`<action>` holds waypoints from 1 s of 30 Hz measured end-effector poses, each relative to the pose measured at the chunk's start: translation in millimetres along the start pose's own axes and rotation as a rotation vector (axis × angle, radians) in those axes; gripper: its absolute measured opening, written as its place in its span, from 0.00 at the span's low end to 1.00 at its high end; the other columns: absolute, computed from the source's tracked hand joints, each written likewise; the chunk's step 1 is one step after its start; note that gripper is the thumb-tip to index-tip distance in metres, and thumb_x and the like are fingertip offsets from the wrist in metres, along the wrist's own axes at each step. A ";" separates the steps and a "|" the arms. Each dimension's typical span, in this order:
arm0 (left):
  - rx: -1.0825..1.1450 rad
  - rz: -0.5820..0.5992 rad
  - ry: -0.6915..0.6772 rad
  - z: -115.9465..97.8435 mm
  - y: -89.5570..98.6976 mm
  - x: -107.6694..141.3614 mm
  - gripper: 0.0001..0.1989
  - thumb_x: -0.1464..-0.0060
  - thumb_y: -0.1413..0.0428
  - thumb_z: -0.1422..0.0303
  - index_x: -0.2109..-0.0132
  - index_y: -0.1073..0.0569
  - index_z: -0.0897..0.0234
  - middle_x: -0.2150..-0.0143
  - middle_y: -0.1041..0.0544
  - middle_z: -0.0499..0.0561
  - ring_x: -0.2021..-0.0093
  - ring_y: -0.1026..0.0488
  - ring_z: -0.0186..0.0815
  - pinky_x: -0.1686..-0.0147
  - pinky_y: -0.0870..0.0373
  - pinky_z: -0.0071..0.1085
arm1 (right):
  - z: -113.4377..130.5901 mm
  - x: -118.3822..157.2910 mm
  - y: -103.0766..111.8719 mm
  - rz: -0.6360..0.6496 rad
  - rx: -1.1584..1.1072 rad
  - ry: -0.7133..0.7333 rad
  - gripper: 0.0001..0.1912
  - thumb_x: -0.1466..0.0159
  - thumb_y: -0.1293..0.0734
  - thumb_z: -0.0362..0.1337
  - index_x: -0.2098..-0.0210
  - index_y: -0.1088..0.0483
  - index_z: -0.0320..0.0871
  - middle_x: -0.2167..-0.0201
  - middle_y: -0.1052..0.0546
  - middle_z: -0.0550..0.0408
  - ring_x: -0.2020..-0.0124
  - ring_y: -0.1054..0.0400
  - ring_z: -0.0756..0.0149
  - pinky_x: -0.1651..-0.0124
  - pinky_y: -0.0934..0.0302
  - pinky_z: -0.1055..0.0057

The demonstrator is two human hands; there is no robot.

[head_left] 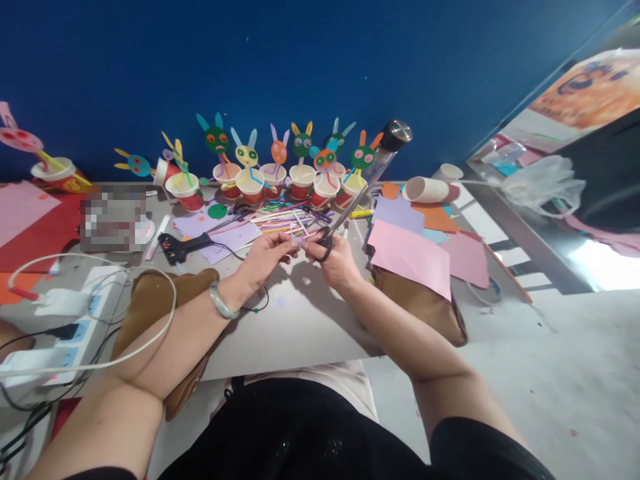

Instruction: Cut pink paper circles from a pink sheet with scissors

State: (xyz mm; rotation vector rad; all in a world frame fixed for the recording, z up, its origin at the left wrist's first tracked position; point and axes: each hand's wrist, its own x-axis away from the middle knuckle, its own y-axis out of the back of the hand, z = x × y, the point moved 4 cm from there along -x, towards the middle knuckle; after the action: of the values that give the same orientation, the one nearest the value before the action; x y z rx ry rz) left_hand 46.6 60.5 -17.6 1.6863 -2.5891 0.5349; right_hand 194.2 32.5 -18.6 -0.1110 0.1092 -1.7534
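My left hand [270,259] and my right hand [336,259] meet above the table, fingertips almost touching. Between them is a small pale purple paper piece [299,241], pinched by the left fingers; the fingers partly cover it. A pair of scissors [327,244] with dark handle loops hangs on my right hand, its blades pointing away to the upper right. The right thumb and forefinger also close near the paper piece. Just beyond the hands lies a pile of coloured sticks [280,221]. To the left, a black glue gun [184,248] rests beside purple paper sheets [235,241].
Paper cups [251,187] with rabbit-faced figures line the blue wall. A thermos [395,139] leans behind them. Pink paper [410,257] lies on a brown pouch [425,303] at right. At left are a power strip [87,320], looping cables and another brown pouch [145,313].
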 end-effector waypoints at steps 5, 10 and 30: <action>0.030 -0.103 0.003 -4.6 3.9 -0.4 0.17 0.59 0.33 0.61 0.70 0.32 0.64 0.74 0.25 0.45 0.71 0.27 0.28 0.70 0.34 0.25 | 8.8 -4.9 23.5 -0.116 -0.015 0.090 0.13 0.50 0.25 0.41 0.76 0.33 0.44 0.79 0.30 0.60 0.79 0.39 0.72 0.74 0.44 0.70; 0.088 -0.133 0.009 -4.9 4.5 0.8 0.17 0.60 0.33 0.64 0.70 0.34 0.63 0.74 0.25 0.44 0.72 0.26 0.28 0.70 0.34 0.25 | -4.5 -0.8 22.6 0.035 0.186 -0.025 0.18 0.47 0.25 0.49 0.74 0.33 0.43 0.80 0.30 0.59 0.77 0.37 0.69 0.72 0.42 0.70; 0.134 -0.166 -0.063 -18.7 3.3 10.1 0.14 0.61 0.35 0.68 0.74 0.35 0.63 0.76 0.25 0.44 0.73 0.27 0.28 0.70 0.32 0.26 | -14.9 23.7 -4.4 0.622 0.412 -0.131 0.35 0.47 0.34 0.70 0.73 0.36 0.41 0.77 0.38 0.60 0.74 0.47 0.71 0.72 0.53 0.72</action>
State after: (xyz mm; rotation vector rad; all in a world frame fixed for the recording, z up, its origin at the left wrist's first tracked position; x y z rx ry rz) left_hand 36.0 58.1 1.0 1.9680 -2.4729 0.6721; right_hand 183.5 10.2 -32.4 0.1019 -0.2878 -1.1141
